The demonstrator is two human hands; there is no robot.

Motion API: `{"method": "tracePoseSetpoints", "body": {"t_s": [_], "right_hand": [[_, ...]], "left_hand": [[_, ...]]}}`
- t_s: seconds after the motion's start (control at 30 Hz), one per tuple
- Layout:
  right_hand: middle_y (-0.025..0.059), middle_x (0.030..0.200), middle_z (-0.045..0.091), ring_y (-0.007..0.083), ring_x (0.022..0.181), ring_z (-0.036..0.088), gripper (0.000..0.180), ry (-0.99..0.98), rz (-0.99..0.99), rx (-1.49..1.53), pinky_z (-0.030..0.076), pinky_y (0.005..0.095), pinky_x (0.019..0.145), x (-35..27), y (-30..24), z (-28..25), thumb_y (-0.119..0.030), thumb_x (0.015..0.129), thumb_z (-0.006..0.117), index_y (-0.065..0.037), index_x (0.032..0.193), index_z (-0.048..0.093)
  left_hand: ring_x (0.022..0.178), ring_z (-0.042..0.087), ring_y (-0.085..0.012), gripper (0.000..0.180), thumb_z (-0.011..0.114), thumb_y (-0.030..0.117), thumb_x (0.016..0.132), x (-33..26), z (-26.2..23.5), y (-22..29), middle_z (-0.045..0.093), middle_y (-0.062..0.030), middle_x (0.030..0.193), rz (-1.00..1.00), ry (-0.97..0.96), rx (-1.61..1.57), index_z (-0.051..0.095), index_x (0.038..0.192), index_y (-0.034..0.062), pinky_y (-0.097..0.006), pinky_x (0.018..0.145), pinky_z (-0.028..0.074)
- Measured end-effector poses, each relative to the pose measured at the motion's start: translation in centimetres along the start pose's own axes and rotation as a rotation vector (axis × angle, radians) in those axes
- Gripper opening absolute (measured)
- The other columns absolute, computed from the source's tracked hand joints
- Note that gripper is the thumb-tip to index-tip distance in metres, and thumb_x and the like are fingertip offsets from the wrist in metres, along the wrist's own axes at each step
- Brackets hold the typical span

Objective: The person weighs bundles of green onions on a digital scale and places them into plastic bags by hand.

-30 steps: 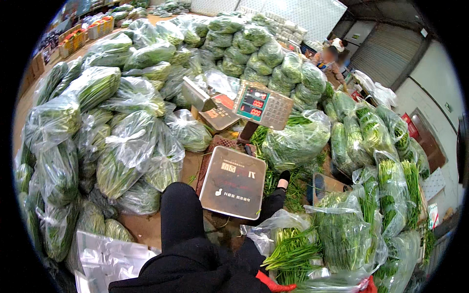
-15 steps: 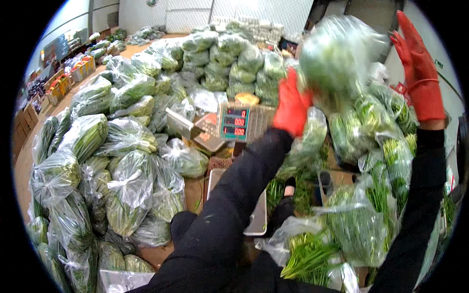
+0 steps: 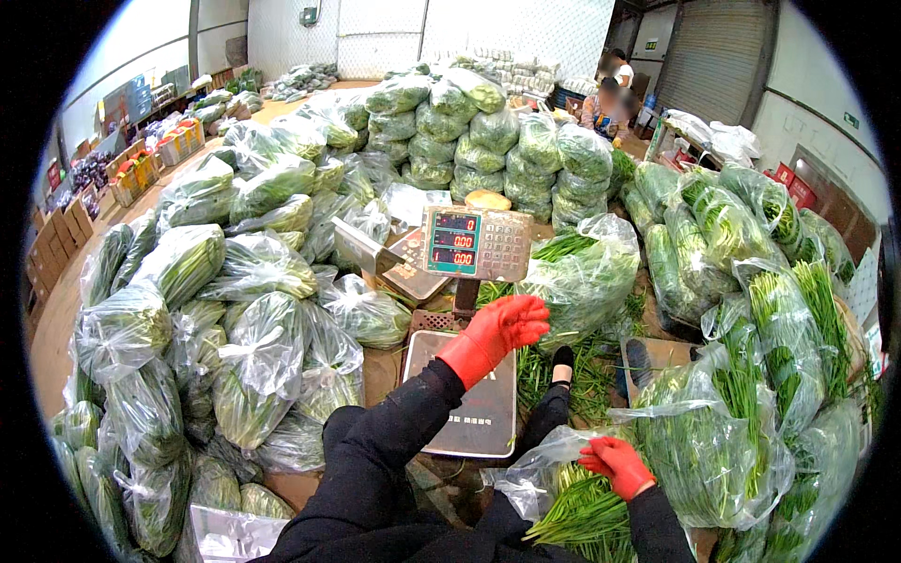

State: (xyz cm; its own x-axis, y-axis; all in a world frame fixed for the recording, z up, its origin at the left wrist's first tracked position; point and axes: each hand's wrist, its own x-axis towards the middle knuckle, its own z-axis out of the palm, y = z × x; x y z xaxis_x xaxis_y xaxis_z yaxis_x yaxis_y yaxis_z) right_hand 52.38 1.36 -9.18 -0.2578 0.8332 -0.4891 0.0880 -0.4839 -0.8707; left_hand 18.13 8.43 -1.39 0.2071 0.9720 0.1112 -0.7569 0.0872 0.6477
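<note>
Dozens of tied bags (image 3: pixel 263 366) lean on one another at my left, slick film against slick film; a knock to a lower one could, I think, send the upper ones sliding. Next comes the scale (image 3: pixel 469 427), its display (image 3: pixel 477 244) raised behind the plate. Over the plate hangs my left hand (image 3: pixel 496 336), red-gloved, fingers loosely curved, with nothing in it that I can see. Letting that wrist sag could press on the plate and disturb what it reads; a swing forward could bump the display. Right of the scale is my shoe (image 3: pixel 562 357), beside loose leaves (image 3: pixel 580 394) underfoot; those may well be slippery, and a skid there would cost me my balance. Further right and low, close by my leg, the open bag (image 3: pixel 533 477) gapes, its greens (image 3: pixel 591 516) fanning out toward my body. My right hand (image 3: pixel 617 465) is at its rim, fingers bent narrow; whether they pinch the film or only touch it, I cannot tell. Tugging at one edge could tear that thin film or tip the greens out. Just beyond stands the big bag (image 3: pixel 690 450), whose slack film my sleeve (image 3: pixel 659 525) could snag.
</note>
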Motion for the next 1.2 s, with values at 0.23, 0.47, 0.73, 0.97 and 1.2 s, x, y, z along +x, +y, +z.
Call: {"method": "tracePoseSetpoints", "body": {"t_s": [0.23,0.47,0.73,0.97,1.2], "right_hand": [[0.0152,0.097,0.061,0.0241,0.082,0.063,0.032,0.183,0.018,0.061,0.05,0.0316,0.073,-4.8,4.2,-4.9,-0.024,0.087,0.056,0.002,0.103,0.05],[0.016,0.093,0.063,0.024,0.078,0.064,0.024,0.264,0.069,0.102,0.053,0.0298,0.066,-7.1,8.0,-7.4,-0.021,0.088,0.056,0.001,0.096,0.051],[0.0169,0.094,0.062,0.026,0.076,0.064,0.025,0.266,0.095,0.107,0.053,0.0318,0.064,-7.1,11.1,-8.0,-0.017,0.087,0.056,0.0,0.104,0.048],[0.0159,0.094,0.063,0.0242,0.074,0.064,0.035,0.402,-0.011,0.079,0.052,0.0296,0.063,-5.6,10.4,-7.6,-0.013,0.086,0.054,-0.001,0.117,0.044],[0.0142,0.094,0.065,0.0209,0.073,0.065,0.026,0.373,-0.113,0.077,0.052,0.0254,0.059,-5.0,6.7,-2.9,-0.011,0.087,0.051,-0.002,0.111,0.051]], "left_hand": [[0.091,0.061,-0.0205,0.031,0.051,0.025,0.09,-1.8,-0.5,-1.2,0.06,-0.0107,0.107,-0.068,0.086,0.088,0.052,0.111,0.0016,-0.03,0.077,0.049],[0.087,0.061,-0.0206,0.026,0.054,0.023,0.089,-5.6,-2.0,-1.5,0.061,-0.0091,0.102,-0.058,0.132,0.079,0.053,0.107,0.0045,-0.031,0.076,0.048],[0.088,0.061,-0.0229,0.027,0.053,0.023,0.089,-11.1,-6.8,-0.9,0.061,-0.0105,0.105,-0.151,0.326,0.133,0.053,0.108,0.0027,-0.03,0.073,0.049],[0.087,0.061,-0.0234,0.029,0.051,0.025,0.089,-15.3,-10.3,-0.2,0.062,-0.0114,0.102,-0.059,0.406,0.068,0.056,0.108,0.0033,-0.031,0.075,0.048],[0.091,0.06,-0.0262,0.033,0.05,0.026,0.089,-18.0,-13.2,-2.1,0.061,-0.0135,0.105,-0.087,0.574,0.008,0.055,0.109,-0.0002,-0.032,0.078,0.048]]}}
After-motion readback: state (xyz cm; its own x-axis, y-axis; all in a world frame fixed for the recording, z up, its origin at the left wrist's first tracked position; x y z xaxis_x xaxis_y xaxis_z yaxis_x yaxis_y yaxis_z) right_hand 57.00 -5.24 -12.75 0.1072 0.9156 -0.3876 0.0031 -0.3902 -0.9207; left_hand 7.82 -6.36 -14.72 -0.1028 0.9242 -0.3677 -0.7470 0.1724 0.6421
